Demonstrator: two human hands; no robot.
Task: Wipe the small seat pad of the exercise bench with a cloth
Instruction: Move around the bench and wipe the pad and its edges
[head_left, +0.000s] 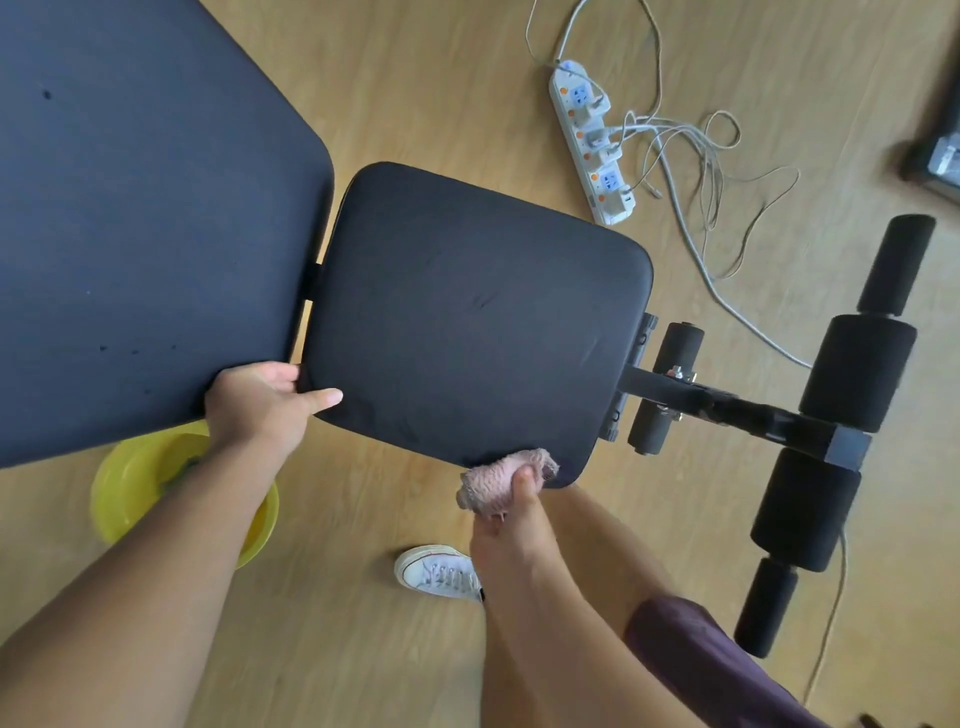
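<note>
While cloth (501, 480) touches seat (467, 322), basin (124, 493), shoe (436, 571) below

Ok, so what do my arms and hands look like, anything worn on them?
Both hands are bare: no gloves, rings or watch show on the left hand or the right hand. The left forearm and right forearm are bare too, with no sleeve in view. Lower down, dark maroon shorts and a white lace-up sneaker are worn.
</note>
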